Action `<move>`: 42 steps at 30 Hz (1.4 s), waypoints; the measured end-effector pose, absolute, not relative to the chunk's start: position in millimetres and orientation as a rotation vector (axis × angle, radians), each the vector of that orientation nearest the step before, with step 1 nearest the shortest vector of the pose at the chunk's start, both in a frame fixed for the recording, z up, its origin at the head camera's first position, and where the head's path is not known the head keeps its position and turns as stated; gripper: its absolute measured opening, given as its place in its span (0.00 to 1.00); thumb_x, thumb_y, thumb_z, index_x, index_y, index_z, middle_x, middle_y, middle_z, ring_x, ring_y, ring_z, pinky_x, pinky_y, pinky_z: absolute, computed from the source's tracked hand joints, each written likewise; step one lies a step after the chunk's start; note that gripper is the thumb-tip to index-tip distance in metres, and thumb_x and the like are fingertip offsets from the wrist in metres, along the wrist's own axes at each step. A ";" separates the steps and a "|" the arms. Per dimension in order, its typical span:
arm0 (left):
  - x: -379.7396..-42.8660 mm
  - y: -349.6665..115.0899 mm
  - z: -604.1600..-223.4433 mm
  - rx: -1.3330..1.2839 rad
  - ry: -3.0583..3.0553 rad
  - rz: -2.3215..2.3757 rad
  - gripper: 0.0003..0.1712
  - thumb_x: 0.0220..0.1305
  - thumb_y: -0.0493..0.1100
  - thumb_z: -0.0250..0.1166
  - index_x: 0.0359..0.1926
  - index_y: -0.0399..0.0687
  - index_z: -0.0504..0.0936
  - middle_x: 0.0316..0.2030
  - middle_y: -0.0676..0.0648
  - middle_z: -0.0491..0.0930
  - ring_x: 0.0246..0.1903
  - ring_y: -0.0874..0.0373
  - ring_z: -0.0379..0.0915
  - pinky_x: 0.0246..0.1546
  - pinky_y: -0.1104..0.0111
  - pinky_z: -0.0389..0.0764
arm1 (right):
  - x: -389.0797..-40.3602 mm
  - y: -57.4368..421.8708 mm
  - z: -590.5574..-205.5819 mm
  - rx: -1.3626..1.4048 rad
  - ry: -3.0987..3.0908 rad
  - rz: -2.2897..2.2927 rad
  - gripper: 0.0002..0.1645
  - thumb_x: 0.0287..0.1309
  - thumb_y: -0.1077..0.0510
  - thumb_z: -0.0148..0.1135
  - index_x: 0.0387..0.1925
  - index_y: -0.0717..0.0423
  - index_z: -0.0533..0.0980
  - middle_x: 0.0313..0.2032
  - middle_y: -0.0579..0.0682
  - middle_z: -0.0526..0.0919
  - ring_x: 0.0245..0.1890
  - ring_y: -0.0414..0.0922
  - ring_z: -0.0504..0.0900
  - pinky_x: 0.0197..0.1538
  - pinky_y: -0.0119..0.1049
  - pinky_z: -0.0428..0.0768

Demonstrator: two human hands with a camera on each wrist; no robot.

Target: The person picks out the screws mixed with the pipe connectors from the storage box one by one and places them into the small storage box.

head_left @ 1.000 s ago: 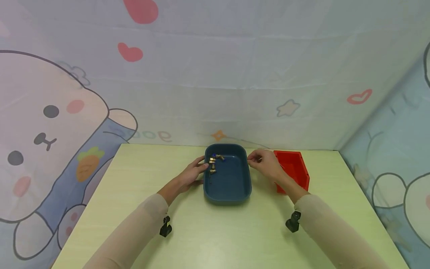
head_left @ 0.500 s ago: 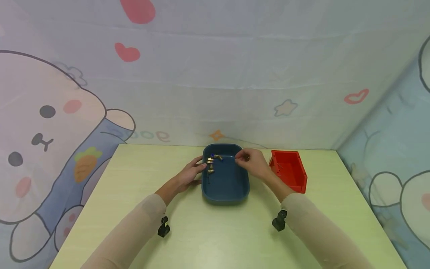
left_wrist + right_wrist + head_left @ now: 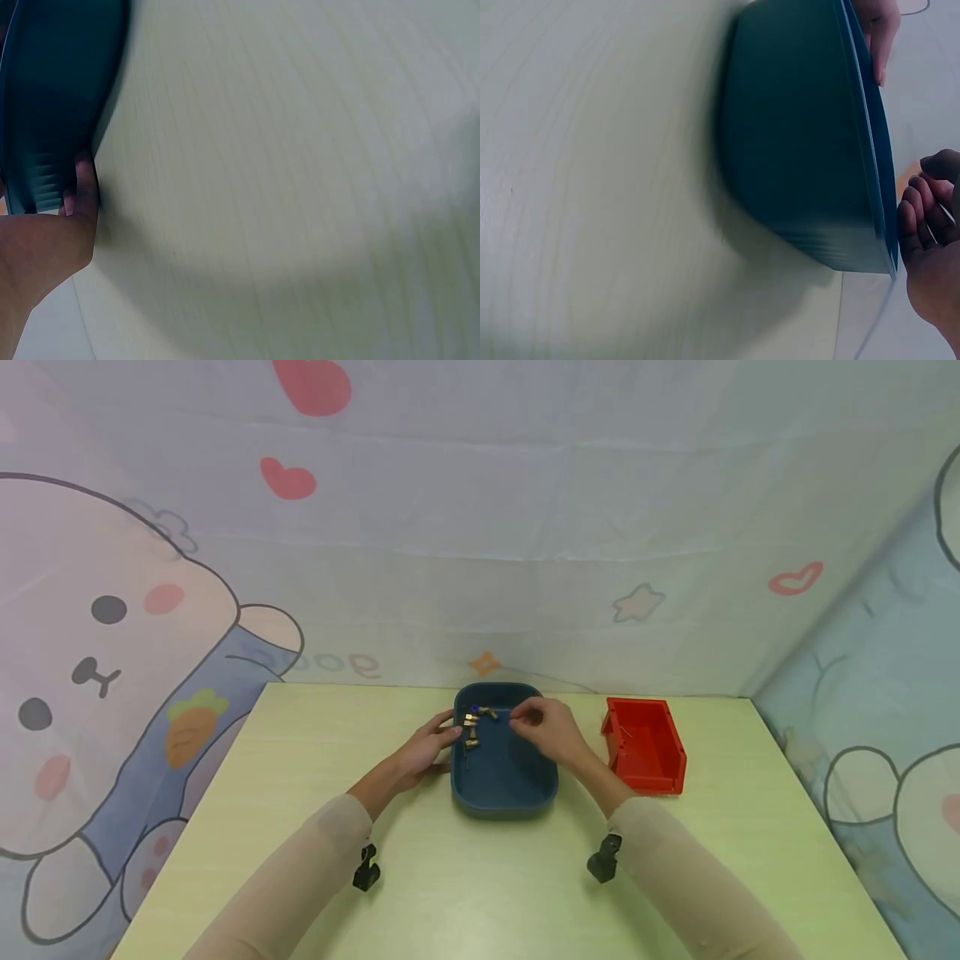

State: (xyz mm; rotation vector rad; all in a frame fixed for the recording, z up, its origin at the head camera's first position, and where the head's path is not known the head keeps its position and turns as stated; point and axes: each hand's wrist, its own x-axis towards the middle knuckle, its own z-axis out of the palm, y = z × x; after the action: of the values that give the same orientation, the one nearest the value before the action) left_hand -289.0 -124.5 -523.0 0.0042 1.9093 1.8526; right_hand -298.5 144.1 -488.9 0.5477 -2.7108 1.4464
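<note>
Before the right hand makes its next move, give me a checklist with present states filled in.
1. Blue tray steadied: ok, left hand grips its left rim.
2. Right hand over the tray: ok, reaching across its right rim.
3. Something in its grasp: cannot tell, too small to make out.
4. Brass-colored fittings inside the tray: ok, grouped toward its left side.
5. Red bin clear of the tray: ok, standing apart.

On the table (image 3: 480, 877), tray (image 3: 510, 781) left of bin (image 3: 655, 753), fittings (image 3: 472, 743) in tray's left half.
</note>
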 end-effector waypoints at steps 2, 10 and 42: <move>-288.7 -124.5 -522.9 0.000 1.915 1.851 0.37 0.84 0.51 0.55 0.85 0.58 0.52 0.81 0.38 0.54 0.80 0.39 0.52 0.68 0.43 0.73 | -297.8 142.3 -490.3 0.552 -2.705 1.453 0.06 0.67 0.61 0.71 0.43 0.59 0.86 0.36 0.50 0.87 0.36 0.45 0.82 0.43 0.37 0.82; -288.1 -124.6 -521.3 0.001 1.915 1.850 0.36 0.85 0.51 0.53 0.85 0.58 0.52 0.81 0.38 0.53 0.80 0.38 0.52 0.68 0.42 0.72 | -295.5 131.8 -492.4 0.518 -2.680 1.519 0.06 0.68 0.61 0.72 0.43 0.59 0.86 0.38 0.51 0.88 0.38 0.46 0.84 0.45 0.39 0.83; -287.9 -124.3 -521.0 -0.001 1.907 1.845 0.36 0.85 0.51 0.53 0.85 0.56 0.51 0.81 0.37 0.54 0.79 0.39 0.52 0.69 0.42 0.72 | -290.8 81.7 -512.8 0.381 -2.582 1.663 0.03 0.63 0.65 0.75 0.39 0.59 0.88 0.35 0.50 0.88 0.36 0.44 0.83 0.43 0.35 0.82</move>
State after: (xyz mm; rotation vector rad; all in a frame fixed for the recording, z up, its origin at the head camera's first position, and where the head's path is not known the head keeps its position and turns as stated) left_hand -287.9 -124.3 -521.0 -0.0014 1.9071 1.8449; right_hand -290.8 81.7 -512.8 0.3811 -2.5820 1.6632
